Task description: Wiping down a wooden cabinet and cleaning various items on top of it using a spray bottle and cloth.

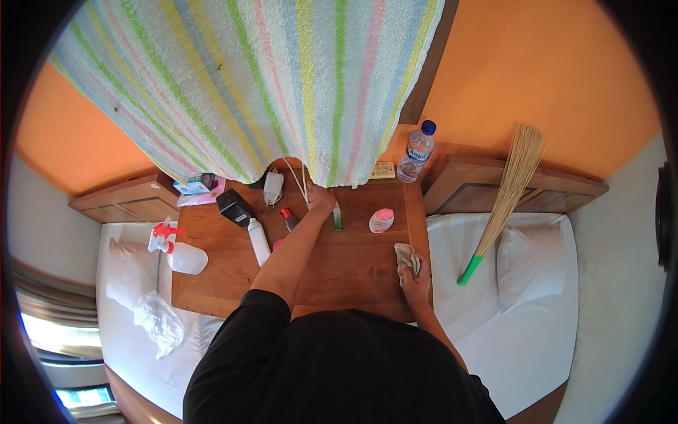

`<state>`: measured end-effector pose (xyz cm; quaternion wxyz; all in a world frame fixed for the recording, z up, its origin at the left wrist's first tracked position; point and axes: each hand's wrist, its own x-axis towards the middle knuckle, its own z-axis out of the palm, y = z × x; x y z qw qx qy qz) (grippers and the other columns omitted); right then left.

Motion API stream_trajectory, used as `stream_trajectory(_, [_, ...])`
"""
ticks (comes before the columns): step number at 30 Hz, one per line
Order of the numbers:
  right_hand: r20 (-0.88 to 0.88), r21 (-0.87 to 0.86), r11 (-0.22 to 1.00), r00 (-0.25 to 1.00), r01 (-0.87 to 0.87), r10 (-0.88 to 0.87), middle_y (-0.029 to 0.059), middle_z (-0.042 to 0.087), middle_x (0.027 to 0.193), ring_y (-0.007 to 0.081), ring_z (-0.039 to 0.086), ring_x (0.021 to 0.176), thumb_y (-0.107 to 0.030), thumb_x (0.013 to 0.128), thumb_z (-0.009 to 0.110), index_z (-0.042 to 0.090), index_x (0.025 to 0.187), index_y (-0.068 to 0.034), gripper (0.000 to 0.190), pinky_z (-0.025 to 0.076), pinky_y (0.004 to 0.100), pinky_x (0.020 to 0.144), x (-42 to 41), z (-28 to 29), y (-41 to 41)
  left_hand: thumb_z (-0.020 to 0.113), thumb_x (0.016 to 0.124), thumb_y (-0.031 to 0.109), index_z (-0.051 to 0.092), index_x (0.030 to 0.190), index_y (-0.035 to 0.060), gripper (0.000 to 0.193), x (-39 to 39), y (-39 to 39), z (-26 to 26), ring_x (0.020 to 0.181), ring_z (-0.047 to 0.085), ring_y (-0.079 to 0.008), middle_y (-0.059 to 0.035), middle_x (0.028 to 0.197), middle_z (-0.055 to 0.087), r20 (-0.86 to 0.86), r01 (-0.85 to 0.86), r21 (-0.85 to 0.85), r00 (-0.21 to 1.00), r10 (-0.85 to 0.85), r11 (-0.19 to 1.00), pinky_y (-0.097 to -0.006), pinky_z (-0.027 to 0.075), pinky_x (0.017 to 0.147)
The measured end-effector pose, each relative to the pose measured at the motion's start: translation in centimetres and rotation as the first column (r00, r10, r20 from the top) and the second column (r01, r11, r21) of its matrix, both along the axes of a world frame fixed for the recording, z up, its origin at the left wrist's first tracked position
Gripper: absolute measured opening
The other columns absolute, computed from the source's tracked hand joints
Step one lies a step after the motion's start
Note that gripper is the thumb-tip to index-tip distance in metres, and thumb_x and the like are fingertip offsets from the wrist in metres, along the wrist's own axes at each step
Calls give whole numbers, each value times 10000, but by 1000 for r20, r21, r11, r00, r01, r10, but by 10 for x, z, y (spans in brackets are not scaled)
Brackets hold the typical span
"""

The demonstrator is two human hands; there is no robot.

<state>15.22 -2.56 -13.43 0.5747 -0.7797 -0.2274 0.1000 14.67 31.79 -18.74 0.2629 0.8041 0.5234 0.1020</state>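
Observation:
My left hand point(322, 199) reaches to the back of the wooden table, at the lower edge of a striped towel point(286, 79); its fingers are partly hidden, so its grip is unclear. Beside it run white cords point(297, 177), and a green-and-clear tube point(337, 217) lies just right of it. My right hand point(416, 278) holds a crumpled cloth point(407, 261) near the table's right edge. A pink-capped bottle point(381, 220) is above the cloth. Left of my left forearm are a red-capped item point(288, 218), a white bottle point(259, 241), a black box point(234, 207) and a white charger point(273, 187).
A spray bottle point(185, 257) lies at the wooden table's point(349, 275) left side. A water bottle point(417, 153) stands at the back right, near a remote control point(383, 170). A stick broom point(498, 212) lies across the right bed. Crumpled clear plastic point(159, 323) rests on the left bed.

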Motion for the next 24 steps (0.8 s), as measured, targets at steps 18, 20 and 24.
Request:
stream_trajectory(18, [456,290,897,872,-333,177,193,388,1246,323,363,1178,-299,848,521,323,1289,-15,560,277,406,996,-85,125,72,374,918,204,420,1210,46,336,-148,-148,174,795,502,-115,-67,1041,547,742,730,-655,573,348,195,-265,435,687])
stream_trajectory(20, [784,-181,969,570,-171,247,210,401,1215,346,377,1150,-276,857,517,341,1276,-31,517,300,433,971,-99,149,91,359,936,201,407,1222,43,330,-158,-159,193,801,503,-115,-67,1015,548,740,700,-661,548,389,271,-245,427,685])
stream_trajectory(24, [651,91,956,743,-279,155,179,428,1192,295,433,1102,-256,892,476,364,1251,-55,426,353,405,935,-93,146,107,344,964,264,391,1222,72,325,-177,-149,201,750,472,-97,-50,945,527,825,709,-561,521,219,428,-215,395,634])
